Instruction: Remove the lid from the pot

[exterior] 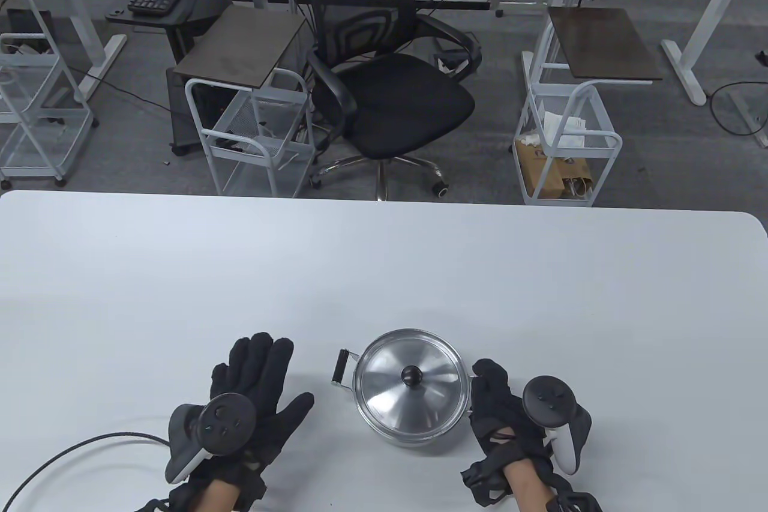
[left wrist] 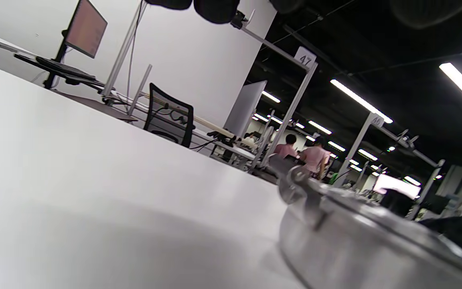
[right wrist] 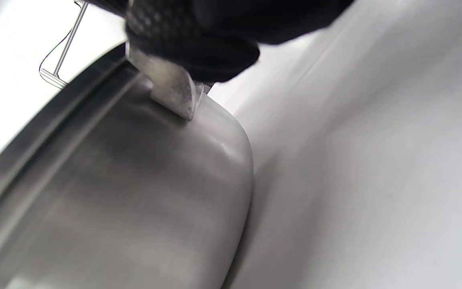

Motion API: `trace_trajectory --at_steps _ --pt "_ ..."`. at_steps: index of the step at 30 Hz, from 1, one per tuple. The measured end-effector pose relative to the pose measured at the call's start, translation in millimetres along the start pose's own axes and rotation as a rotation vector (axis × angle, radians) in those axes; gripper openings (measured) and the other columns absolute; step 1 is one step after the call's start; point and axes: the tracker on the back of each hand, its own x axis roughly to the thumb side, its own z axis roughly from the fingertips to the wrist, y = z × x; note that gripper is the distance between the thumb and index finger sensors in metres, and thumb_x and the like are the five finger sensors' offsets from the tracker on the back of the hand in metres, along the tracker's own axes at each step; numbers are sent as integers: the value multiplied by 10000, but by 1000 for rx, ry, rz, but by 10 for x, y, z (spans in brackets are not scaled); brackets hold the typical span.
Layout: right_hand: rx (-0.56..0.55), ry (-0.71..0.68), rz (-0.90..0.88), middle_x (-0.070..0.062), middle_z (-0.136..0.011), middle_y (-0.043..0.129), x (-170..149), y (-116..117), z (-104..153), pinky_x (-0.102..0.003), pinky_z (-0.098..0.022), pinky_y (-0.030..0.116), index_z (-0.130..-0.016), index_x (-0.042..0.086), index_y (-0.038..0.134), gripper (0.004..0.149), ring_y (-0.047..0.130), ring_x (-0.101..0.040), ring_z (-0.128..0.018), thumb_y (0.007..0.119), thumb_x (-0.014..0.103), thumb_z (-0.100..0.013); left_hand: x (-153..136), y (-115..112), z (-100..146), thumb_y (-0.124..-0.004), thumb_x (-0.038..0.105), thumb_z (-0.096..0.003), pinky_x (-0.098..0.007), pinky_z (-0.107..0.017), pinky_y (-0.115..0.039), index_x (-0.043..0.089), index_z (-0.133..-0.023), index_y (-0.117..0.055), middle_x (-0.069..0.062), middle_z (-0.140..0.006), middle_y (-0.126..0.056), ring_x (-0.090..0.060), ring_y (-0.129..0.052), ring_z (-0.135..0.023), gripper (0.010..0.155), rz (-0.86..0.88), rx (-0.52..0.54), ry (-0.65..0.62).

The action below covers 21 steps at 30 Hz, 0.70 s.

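Note:
A small steel pot [exterior: 414, 437] stands on the white table [exterior: 384, 272] near its front edge, with a steel lid [exterior: 390, 377] and black knob [exterior: 413, 376] on top. Its left handle [exterior: 341, 367] sticks out free. My right hand [exterior: 489, 395] grips the pot's right handle; in the right wrist view its gloved fingers [right wrist: 199, 44] wrap the handle bracket [right wrist: 171, 86] on the pot wall [right wrist: 134, 192]. My left hand [exterior: 264, 380] lies flat and open on the table, left of the pot, apart from it. The pot [left wrist: 355, 241] shows at the left wrist view's lower right.
A black cable [exterior: 78, 452] runs from my left wrist across the table's front left. Beyond the far table edge stand an office chair [exterior: 384, 86] and wire carts [exterior: 252, 134].

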Motion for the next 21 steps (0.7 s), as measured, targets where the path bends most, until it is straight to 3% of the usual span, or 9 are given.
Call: trace_trajectory --at_steps 2,6,10,17,21 --pt "8 2 -8 220 -488 894 -4 -4 -3 -369 -114 768 -1000 152 463 502 851 -208 -115 588 359 -561 172 27 -92 -661 770 -491 -654 -735 -505 410 -1157 -406 -38 -1257 -510 -370 -522 -1135 799 16 -8 -50" --pt "29 6 -28 220 -505 890 -6 -10 -4 -374 -120 768 -1002 146 457 505 854 -217 -124 585 359 -563 638 -42 -355 -735 685 -502 -595 -666 -653 409 -1131 -507 -15 -1196 -669 -339 -711 -1043 723 -73 -122 -118" --pt "46 8 -34 221 -522 888 5 -18 2 -380 -128 769 -1005 140 452 510 858 -226 -134 584 360 -565 1156 -293 -669 -782 619 -504 -544 -618 -713 434 -1101 -578 -9 -1136 -769 -296 -826 -954 658 -219 -303 -146" --pt "60 8 -29 226 -540 884 17 -30 0 -389 -137 770 -1007 136 448 514 863 -238 -146 587 360 -566 1566 -645 -996 -915 491 -472 -468 -554 -761 406 -1014 -730 45 -903 -993 -144 -969 -774 579 -493 -418 -115" --pt "62 6 -20 225 -543 883 18 -34 -1 -390 -139 770 -1008 135 443 517 864 -239 -148 587 362 -566 1657 -778 -1063 -1004 334 -458 -423 -514 -788 358 -909 -876 112 -685 -1127 9 -1044 -630 470 -550 -462 -104"
